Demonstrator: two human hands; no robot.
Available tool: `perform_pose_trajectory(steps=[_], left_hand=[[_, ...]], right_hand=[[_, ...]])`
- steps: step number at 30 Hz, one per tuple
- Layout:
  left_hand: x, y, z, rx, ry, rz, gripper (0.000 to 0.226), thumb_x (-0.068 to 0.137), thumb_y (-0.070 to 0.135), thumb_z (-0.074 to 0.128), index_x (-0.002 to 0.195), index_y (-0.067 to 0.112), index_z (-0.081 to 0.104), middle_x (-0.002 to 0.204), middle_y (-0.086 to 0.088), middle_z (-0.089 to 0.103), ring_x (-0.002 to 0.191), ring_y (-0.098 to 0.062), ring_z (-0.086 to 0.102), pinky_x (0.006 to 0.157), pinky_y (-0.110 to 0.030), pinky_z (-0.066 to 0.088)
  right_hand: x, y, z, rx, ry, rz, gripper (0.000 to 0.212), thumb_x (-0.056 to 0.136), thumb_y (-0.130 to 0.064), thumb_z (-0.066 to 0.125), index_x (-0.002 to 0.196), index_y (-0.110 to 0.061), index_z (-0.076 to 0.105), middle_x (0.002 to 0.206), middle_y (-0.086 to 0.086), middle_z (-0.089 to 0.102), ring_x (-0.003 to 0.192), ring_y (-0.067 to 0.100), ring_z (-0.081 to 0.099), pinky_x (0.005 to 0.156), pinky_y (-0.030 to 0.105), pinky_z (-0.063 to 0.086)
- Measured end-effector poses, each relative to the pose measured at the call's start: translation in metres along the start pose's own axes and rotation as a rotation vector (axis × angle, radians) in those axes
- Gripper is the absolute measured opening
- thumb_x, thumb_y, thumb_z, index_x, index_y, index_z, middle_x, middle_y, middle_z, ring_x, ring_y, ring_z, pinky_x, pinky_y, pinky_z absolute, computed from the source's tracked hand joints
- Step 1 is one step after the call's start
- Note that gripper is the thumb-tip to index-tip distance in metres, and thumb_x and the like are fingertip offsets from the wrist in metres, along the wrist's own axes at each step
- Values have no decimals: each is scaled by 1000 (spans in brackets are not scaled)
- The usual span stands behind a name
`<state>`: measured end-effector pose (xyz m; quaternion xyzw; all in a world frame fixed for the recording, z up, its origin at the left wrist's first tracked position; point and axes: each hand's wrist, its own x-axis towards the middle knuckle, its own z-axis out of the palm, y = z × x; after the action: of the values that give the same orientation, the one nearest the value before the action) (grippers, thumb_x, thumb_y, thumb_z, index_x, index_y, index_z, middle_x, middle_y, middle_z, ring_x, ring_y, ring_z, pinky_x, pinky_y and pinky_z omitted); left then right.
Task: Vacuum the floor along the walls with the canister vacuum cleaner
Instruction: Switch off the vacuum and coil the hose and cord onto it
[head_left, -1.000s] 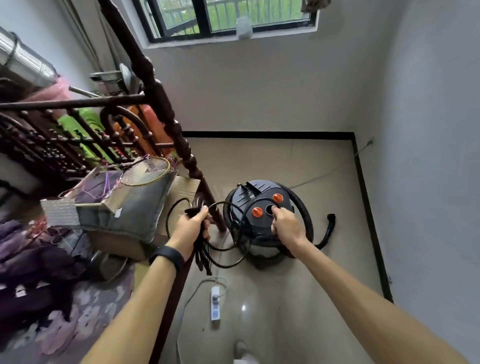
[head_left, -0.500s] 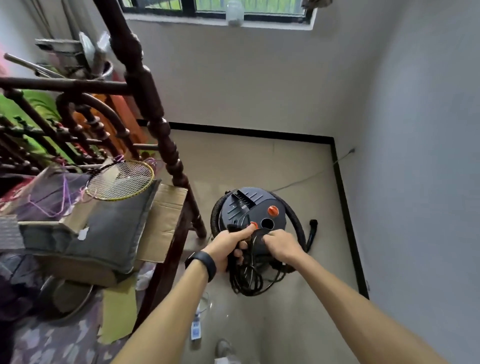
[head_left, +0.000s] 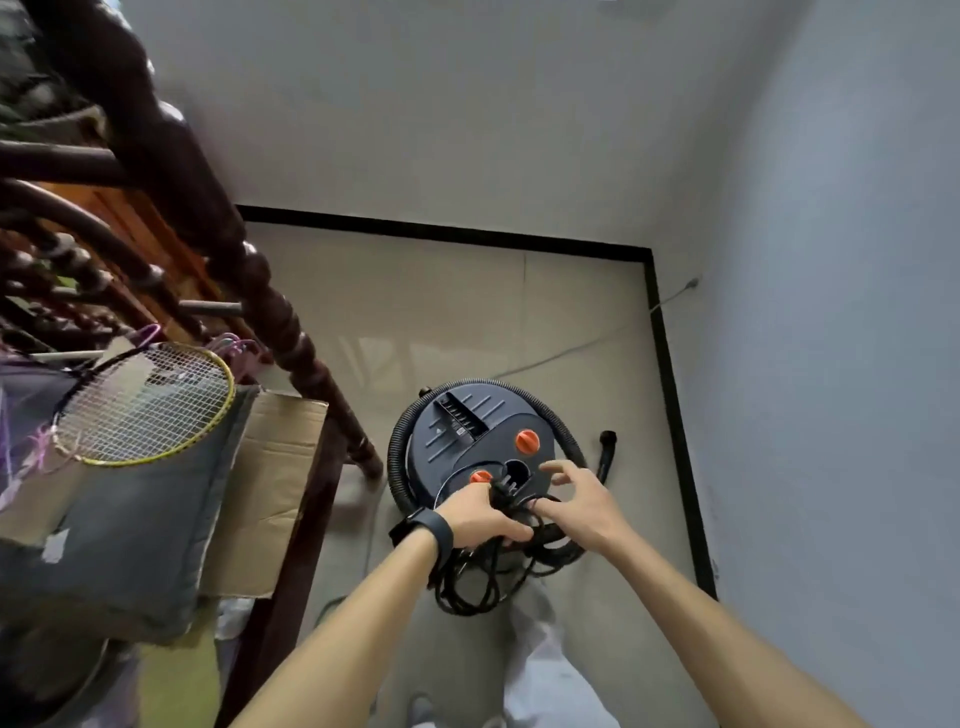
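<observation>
A round dark canister vacuum cleaner (head_left: 467, 436) with two orange knobs stands on the beige floor near the room's corner. Its black ribbed hose (head_left: 397, 457) wraps around the body, and the nozzle end (head_left: 607, 441) lies to the right. My left hand (head_left: 480, 517), with a black wristband, is closed around the bundled black power cord (head_left: 472, 582) at the canister's near edge, the plug sticking up by my fingers. My right hand (head_left: 576, 501) hovers just right of it, fingers spread, fingertips at the cord.
A dark turned-wood bed post (head_left: 291, 332) slants down to the floor left of the vacuum. A cardboard box (head_left: 270, 478) with a badminton racket (head_left: 145, 400) and grey cloth sits at left. Black skirting (head_left: 675, 405) lines the far and right walls. A thin wire (head_left: 582, 348) crosses the floor.
My left hand carried the coiled cord from the bed post over to the canister's near edge. My right hand left the lid and opened its fingers. The view tilted down and drew closer.
</observation>
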<state>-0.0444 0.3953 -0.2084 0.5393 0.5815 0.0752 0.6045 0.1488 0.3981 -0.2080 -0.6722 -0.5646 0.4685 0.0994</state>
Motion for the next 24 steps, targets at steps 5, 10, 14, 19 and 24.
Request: perform_pose_trajectory(steps=[5,10,14,19,24], left_hand=[[59,23,-15,-168,-57,-86,17,57,21,80,65,15,65,50,1,53,40,-17,43,43,-23,33],[110,44,-48,-307,-22,-170,12,60,17,79,63,13,68,48,-3,47,41,-18,35,46,-25,30],[146,39,-75,-393,182,-219,15,56,7,74,54,14,61,50,-1,53,47,-17,42,46,-20,33],[190,1,-98,-509,389,-305,14,65,-1,82,73,5,72,65,-5,67,61,-18,56,57,-24,47],[238,-52,-102,-375,629,-426,45,68,26,86,106,19,62,101,4,68,96,-17,63,86,-29,49]], right_hand=[[66,0,-36,188,-410,-20,76,64,-22,61,139,-36,61,144,-4,56,128,6,56,106,23,46],[132,-11,-58,272,-432,8,53,87,-53,74,106,-5,65,107,2,65,98,8,60,103,36,46],[174,-30,-65,-55,-442,-80,47,75,-59,83,105,-26,66,103,-9,73,97,10,66,86,31,51],[230,-34,-38,-204,-400,-114,17,77,-28,66,88,-27,53,87,-5,64,89,25,60,79,38,49],[295,-20,33,-351,-280,3,25,96,-32,58,113,-14,58,120,11,65,115,34,58,83,37,43]])
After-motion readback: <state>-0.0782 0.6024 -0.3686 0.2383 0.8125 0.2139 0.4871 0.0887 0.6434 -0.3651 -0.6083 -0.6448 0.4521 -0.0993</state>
